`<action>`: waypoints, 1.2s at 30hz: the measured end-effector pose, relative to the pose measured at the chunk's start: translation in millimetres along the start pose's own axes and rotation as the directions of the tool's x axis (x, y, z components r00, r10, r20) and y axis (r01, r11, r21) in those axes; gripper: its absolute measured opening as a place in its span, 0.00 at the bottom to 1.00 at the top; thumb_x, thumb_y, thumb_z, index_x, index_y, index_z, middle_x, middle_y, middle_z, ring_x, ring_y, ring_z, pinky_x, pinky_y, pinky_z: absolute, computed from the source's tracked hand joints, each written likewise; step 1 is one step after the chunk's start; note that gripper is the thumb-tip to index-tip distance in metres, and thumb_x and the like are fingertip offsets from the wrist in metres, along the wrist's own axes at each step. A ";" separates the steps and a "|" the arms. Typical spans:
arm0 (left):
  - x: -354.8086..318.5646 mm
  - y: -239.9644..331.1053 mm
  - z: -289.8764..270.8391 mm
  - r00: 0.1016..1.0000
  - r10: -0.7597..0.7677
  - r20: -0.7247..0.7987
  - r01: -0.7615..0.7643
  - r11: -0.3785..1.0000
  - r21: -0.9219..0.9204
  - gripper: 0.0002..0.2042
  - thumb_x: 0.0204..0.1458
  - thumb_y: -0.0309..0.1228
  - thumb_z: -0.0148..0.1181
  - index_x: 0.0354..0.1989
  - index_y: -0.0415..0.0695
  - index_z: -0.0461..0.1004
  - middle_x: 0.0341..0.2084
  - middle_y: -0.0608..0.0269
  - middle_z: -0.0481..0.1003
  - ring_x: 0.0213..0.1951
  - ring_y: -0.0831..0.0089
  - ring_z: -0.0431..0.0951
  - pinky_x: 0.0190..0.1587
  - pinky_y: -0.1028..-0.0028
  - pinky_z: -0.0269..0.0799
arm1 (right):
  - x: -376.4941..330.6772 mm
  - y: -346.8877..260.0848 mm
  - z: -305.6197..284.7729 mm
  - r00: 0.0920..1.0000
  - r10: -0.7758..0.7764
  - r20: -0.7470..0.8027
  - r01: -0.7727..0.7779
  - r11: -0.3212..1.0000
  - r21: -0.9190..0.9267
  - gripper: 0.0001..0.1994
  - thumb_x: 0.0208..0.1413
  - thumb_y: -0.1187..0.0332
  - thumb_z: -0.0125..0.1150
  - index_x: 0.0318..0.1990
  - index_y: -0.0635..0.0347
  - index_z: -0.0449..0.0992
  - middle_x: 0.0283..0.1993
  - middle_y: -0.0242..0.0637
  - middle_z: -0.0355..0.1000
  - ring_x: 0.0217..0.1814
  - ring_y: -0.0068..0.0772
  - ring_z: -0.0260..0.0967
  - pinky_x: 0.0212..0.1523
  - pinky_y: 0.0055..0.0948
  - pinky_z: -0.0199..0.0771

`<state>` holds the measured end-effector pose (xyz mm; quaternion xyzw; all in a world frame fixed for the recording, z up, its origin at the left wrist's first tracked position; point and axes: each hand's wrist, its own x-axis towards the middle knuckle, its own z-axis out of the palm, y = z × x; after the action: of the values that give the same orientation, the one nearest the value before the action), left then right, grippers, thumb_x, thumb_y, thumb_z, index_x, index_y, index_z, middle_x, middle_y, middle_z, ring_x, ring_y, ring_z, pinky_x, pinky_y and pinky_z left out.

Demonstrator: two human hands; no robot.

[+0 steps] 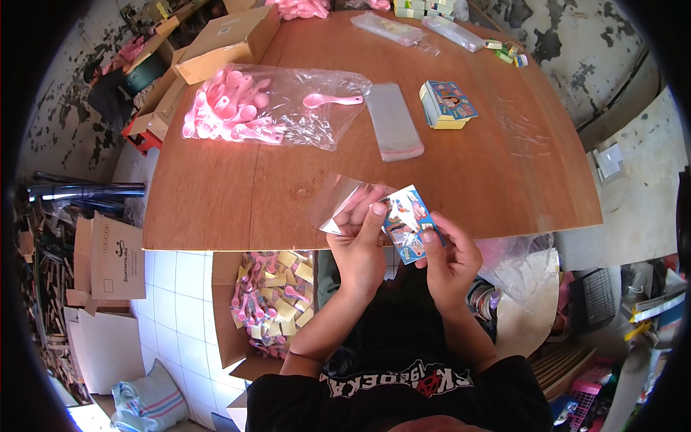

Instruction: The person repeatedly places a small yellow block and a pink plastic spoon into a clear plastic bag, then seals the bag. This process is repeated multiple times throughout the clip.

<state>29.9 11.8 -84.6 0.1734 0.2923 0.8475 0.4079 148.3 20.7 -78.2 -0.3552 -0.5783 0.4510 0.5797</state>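
Over the table's near edge, my left hand [356, 263] pinches a small clear plastic sleeve [333, 214] between thumb and fingers. The fingers show through the film. My right hand [455, 265] grips a colourful blue printed card [407, 229] by its right side. The card's left edge meets the sleeve by my left thumb; whether it has entered the sleeve I cannot tell. Beyond my hands lies a stack of clear sleeves [394, 124]. To its right stands a stack of printed cards [448, 102]. One pink spoon [331, 101] rests on a large plastic bag.
Many pink spoons [229, 108] spill from that bag on the left. A cardboard box [229, 45] stands at the far left of the wooden table [288, 187]. Below the near edge, an open carton [224, 317] holds packed spoons with cards. A person [108, 101] is at far left.
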 end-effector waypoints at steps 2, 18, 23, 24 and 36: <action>2.6 0.4 -6.3 0.999 -0.039 0.032 0.039 0.999 -0.005 0.15 0.55 0.20 0.58 0.51 0.38 0.68 0.46 0.50 0.77 0.47 0.70 0.78 0.45 0.73 0.76 | 2.2 0.8 0.4 1.000 0.000 0.007 0.000 1.000 0.001 0.12 0.57 0.76 0.60 0.48 0.68 0.74 0.39 0.42 0.76 0.28 0.16 0.73 0.21 0.14 0.73; 15.1 11.0 -17.0 0.945 -0.210 0.250 0.156 0.963 0.219 0.08 0.54 0.22 0.61 0.42 0.37 0.74 0.33 0.60 0.79 0.35 0.76 0.79 0.36 0.77 0.75 | 26.3 1.2 -5.5 0.949 0.107 0.298 -0.110 0.994 -0.006 0.12 0.57 0.77 0.59 0.48 0.69 0.74 0.42 0.41 0.76 0.29 0.15 0.71 0.24 0.14 0.72; 16.6 21.3 -7.3 0.957 -0.225 0.180 0.214 0.973 0.082 0.07 0.55 0.23 0.60 0.41 0.37 0.74 0.34 0.59 0.79 0.34 0.74 0.80 0.36 0.74 0.77 | 31.0 5.9 -9.0 0.917 0.096 0.387 -0.250 0.895 0.370 0.17 0.57 0.80 0.57 0.54 0.71 0.67 0.47 0.45 0.73 0.43 0.26 0.74 0.38 0.22 0.79; 17.1 22.0 -5.9 0.950 -0.258 0.176 0.251 0.966 0.060 0.07 0.55 0.23 0.60 0.41 0.36 0.74 0.34 0.58 0.79 0.34 0.73 0.80 0.36 0.73 0.77 | 29.8 4.0 -9.2 0.921 0.112 0.374 -0.259 0.892 0.370 0.17 0.56 0.81 0.57 0.54 0.71 0.68 0.46 0.45 0.73 0.43 0.27 0.74 0.39 0.23 0.79; -4.4 12.7 12.9 0.867 -0.427 0.256 0.428 0.902 0.055 0.19 0.56 0.25 0.58 0.57 0.38 0.66 0.51 0.59 0.71 0.52 0.71 0.72 0.55 0.70 0.66 | 25.2 14.5 0.1 0.976 0.092 0.199 -0.133 0.971 0.201 0.13 0.56 0.83 0.55 0.49 0.71 0.69 0.43 0.41 0.74 0.42 0.23 0.73 0.42 0.20 0.75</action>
<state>32.0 6.5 -66.8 0.2139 0.2655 0.7061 0.6206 144.6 49.2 -82.9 -0.2790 -0.5577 0.5742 0.5306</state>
